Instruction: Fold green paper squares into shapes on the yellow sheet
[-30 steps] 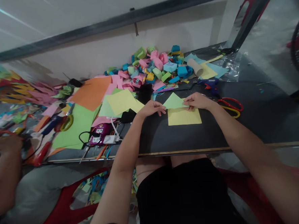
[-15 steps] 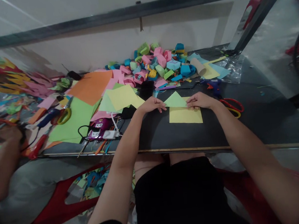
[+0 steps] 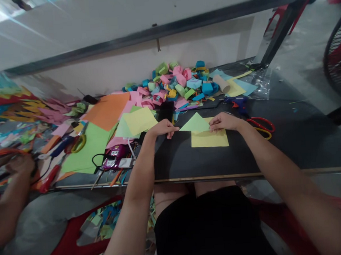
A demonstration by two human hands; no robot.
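A light green paper triangle (image 3: 195,123) is held between my two hands, its peak pointing away from me. My left hand (image 3: 165,128) pinches its left corner with thumb and forefinger. The right corner is gripped by the fingertips of my right hand (image 3: 222,122). Just below and partly behind the triangle, a yellow sheet (image 3: 210,138) lies flat on the dark table (image 3: 178,161).
Red scissors (image 3: 264,125) and a blue glue gun (image 3: 238,103) lie on the right. Folded paper pieces (image 3: 181,78) are heaped behind. A purple power strip (image 3: 116,155) and coloured sheets (image 3: 108,108) are left. Another person's hands (image 3: 21,165) work at far left.
Both hands have shifted slightly left with the green triangle, uncovering more of the yellow sheet's upper right. The head view has tilted upward, and the other person's hand has moved right.
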